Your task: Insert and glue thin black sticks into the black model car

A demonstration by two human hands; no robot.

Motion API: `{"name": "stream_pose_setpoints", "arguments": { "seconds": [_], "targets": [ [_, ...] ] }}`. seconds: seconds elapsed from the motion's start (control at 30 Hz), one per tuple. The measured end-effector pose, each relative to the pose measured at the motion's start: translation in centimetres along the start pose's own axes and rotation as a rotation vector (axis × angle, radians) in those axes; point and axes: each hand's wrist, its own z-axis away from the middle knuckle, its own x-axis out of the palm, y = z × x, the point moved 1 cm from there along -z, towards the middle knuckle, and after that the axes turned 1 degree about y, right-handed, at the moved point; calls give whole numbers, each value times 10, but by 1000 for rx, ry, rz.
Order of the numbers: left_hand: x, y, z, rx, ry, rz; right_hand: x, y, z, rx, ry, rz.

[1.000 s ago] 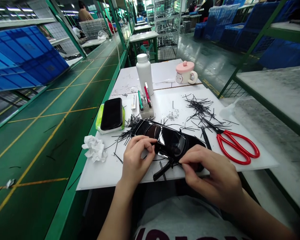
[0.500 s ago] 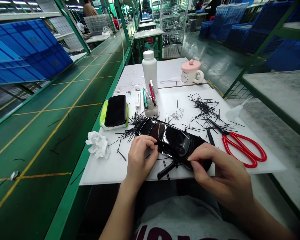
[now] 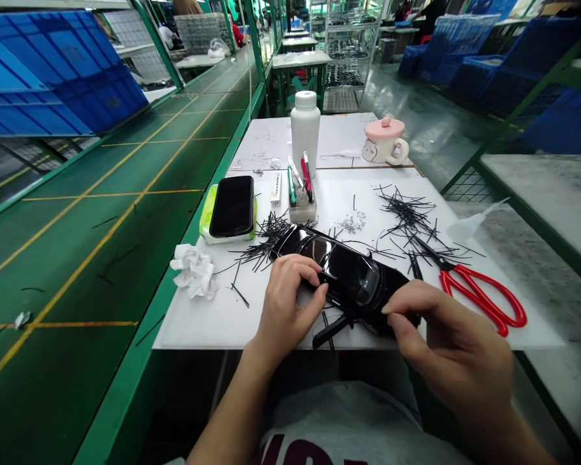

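A glossy black model car [image 3: 351,268] lies slantwise across the white work board [image 3: 271,326], with a door-like black part swung out from its near side. My left hand [image 3: 290,297] is at the side of the car, thumb and forefinger a little apart with nothing visible between them. My right hand [image 3: 448,339] is at the car's right end, thumb and forefinger pinched together. Whatever is in that pinch is too small to make out. Thin black strips [image 3: 407,210] are scattered around the car. Red-handled scissors [image 3: 484,294] rest to the right of it.
A phone [image 3: 232,206] lies on a green-and-white pack at the left, behind crumpled tissue [image 3: 193,271]. Pens stand in a small holder [image 3: 303,212] before a white bottle [image 3: 305,132]. A pink-lidded mug [image 3: 385,142] is farther back. A green conveyor belt [image 3: 91,258] runs along the left.
The camera view has shifted, so the board's things appear farther right. My left thumb and forefinger have parted slightly. My right hand stays pinched at the car's end.
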Motion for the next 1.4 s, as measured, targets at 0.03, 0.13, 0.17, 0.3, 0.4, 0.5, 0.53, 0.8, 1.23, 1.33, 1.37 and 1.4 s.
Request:
{"name": "stream_pose_setpoints", "arguments": {
  "seconds": [0.03, 0.13, 0.17, 0.3, 0.4, 0.5, 0.53, 0.8, 1.23, 1.33, 1.37, 1.4],
  "targets": [
    [1, 0, 0, 0, 3, -3, 0, 0, 0, 3, 2, -1],
    [2, 0, 0, -17, 6, -24, 0, 0, 0, 6, -3, 8],
    [2, 0, 0, -17, 3, -20, 0, 0, 0, 7, 0, 14],
    [3, 0, 1, 26, -12, 25, 0, 0, 1, 25, 10, 27],
    [3, -1, 3, 26, -26, 38, 0, 0, 1, 41, 5, -10],
    [4, -3, 6, 4, -19, 42, 2, 4, -3, 21, -18, -49],
    [4, -3, 6, -3, -16, 47, 4, 6, -5, -2, -41, -30],
    [4, -4, 9, -37, 9, 78, 40, 22, -21, -228, -130, 446],
    [2, -4, 8, -34, -5, 57, 21, 30, -21, -408, -293, 370],
    [0, -4, 9, -63, -1, 70, 12, 35, -24, -418, -429, 358],
    [0, -4, 10, -74, -2, 76, 9, 35, -27, -419, -470, 372],
    [0, -5, 10, -83, -7, 83, 7, 35, -29, -423, -512, 400]
  ]
}}
